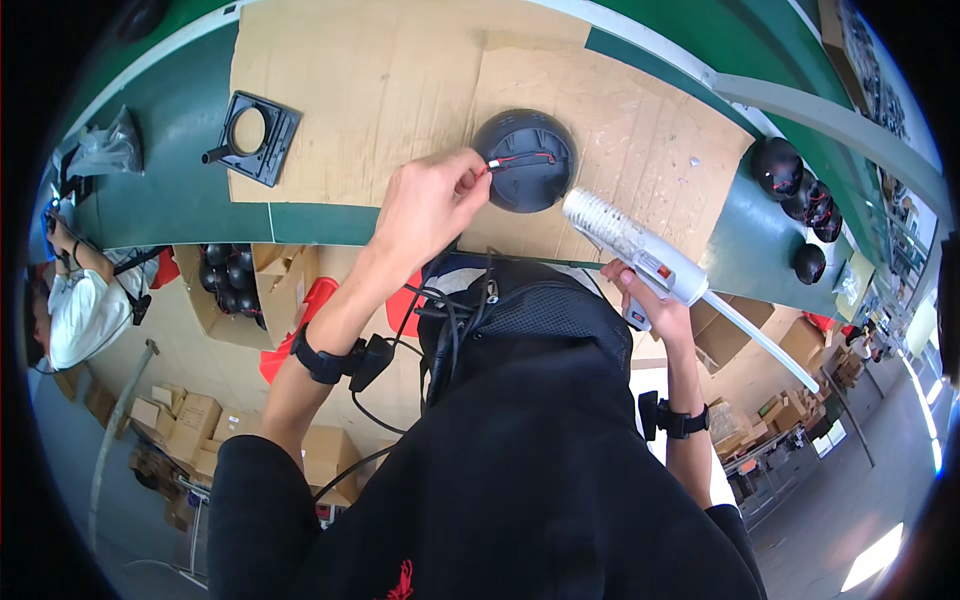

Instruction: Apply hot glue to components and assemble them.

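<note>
Thin red wire [521, 157], likely fragile, is end-pinched in the left grip [431, 200]; white cylindrical gun [630, 236] is handle-clasped in right grip [655, 305].

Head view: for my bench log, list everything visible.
Bench: one, green, top
Cardboard: count unclear, brown, on bench
Housing: one, black, on cardboard
Lead: one, red-black, over housing
Glue gun: one, white, beside housing
Frame: one, black, bench left
Bag: one, clear, far left
Balls: several, black, bench right
Boxes: many, brown, both lower sides
Co-worker: one, white top, far left
Left hand: one, bare, pinching lead
Right hand: one, bare, gripping glue gun
</note>
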Available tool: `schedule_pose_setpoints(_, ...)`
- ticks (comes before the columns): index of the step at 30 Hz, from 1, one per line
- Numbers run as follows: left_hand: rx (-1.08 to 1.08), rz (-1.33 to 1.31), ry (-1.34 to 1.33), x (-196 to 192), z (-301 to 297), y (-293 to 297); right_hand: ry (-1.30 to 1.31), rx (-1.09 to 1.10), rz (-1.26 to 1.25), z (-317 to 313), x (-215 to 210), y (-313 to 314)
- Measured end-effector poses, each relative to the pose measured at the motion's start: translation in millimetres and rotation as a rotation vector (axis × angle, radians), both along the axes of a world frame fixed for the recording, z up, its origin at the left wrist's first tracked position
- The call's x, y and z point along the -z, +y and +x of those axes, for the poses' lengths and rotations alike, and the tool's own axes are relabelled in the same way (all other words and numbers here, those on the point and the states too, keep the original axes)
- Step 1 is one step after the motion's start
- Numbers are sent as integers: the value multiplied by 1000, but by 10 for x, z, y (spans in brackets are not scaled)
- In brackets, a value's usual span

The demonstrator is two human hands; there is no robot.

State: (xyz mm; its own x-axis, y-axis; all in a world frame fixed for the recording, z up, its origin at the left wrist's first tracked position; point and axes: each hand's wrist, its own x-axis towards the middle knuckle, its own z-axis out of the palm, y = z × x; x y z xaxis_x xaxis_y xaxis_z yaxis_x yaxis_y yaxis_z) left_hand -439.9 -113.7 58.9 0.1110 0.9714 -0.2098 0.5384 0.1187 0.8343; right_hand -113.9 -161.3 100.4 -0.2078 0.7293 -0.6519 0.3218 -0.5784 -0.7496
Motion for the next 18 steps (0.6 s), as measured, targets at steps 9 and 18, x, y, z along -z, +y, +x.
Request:
schedule_pose_setpoints(9,139,280,30,-18,194,-309,-152,-123,-11,-415,-109,289)
schedule_pose_setpoints(18,267,227,4,-8,192,-317,-249,-211,-8,-541,-104,462)
